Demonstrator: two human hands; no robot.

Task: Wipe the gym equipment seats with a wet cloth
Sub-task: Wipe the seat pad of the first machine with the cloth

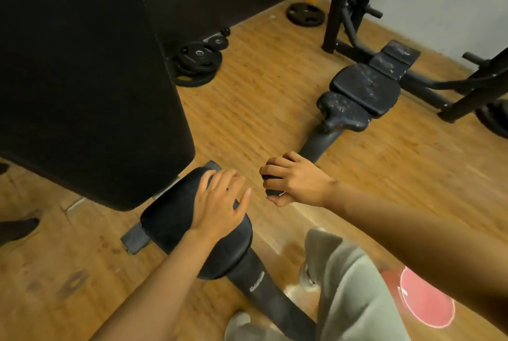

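A small black padded seat (170, 217) sits low in front of me, below a tall black back pad (82, 79). My left hand (222, 203) lies flat on the seat's right part, fingers spread, holding nothing. My right hand (294, 181) hovers just right of the seat, fingers curled around a small dark bunched cloth (270, 185). A second bench with worn, scuffed black seat pads (365, 88) stands further off at the right.
The seat's dark post (264, 294) runs toward me over the wooden floor. Weight plates (196, 62) lie stacked by the dark wall, another plate (305, 13) further back. A black rack frame (343, 11) stands at back right. My grey trouser leg (351, 285) is bottom right.
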